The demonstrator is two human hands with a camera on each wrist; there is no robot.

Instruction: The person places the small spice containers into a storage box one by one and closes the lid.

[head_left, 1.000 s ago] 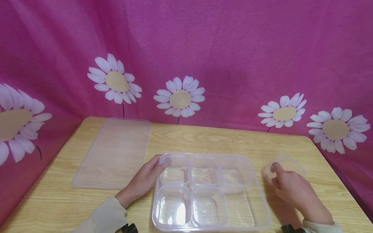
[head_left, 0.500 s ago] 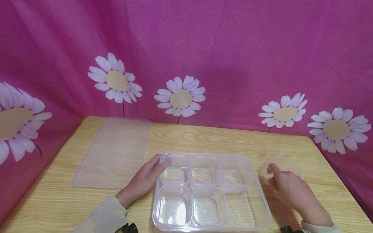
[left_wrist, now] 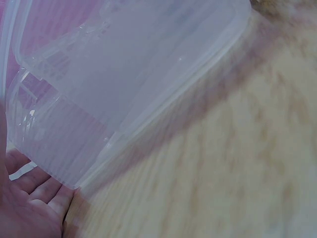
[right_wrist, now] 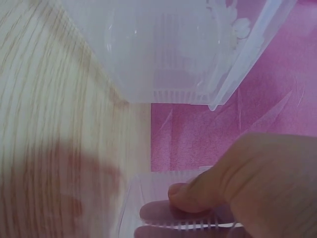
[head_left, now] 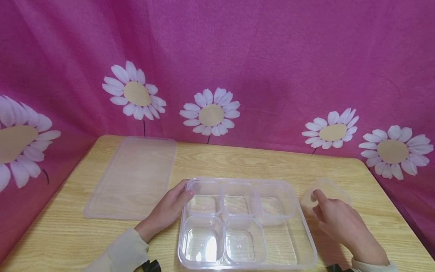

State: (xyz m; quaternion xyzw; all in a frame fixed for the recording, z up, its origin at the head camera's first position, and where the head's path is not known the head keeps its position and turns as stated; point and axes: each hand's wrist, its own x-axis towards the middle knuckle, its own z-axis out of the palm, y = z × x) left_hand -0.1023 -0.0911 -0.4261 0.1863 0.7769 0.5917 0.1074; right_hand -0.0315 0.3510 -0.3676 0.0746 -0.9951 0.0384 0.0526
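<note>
A large clear plastic storage box (head_left: 282, 245) stands before me, with three small square containers (head_left: 239, 202) along its back and two more (head_left: 205, 241) at front left. The box floor shows bare at front right. My left hand (head_left: 164, 211) grips the box's left wall, thumb over the rim, fingers outside; the left wrist view shows these fingers (left_wrist: 47, 191) at the box's lower corner. To the right of the box, my right hand (head_left: 346, 224) holds another small clear container (head_left: 334, 190). In the right wrist view its wall (right_wrist: 148, 186) is pinched between thumb and fingers.
A large flat translucent lid (head_left: 136, 177) lies on the wooden table (head_left: 244, 158) at back left. A pink cloth (head_left: 265, 56) with printed white daisies hangs behind the table and along both sides.
Between the first two frames, my right hand shifted slightly left with the small container, closer to the box; since then it has barely moved. The left hand and the box look the same.
</note>
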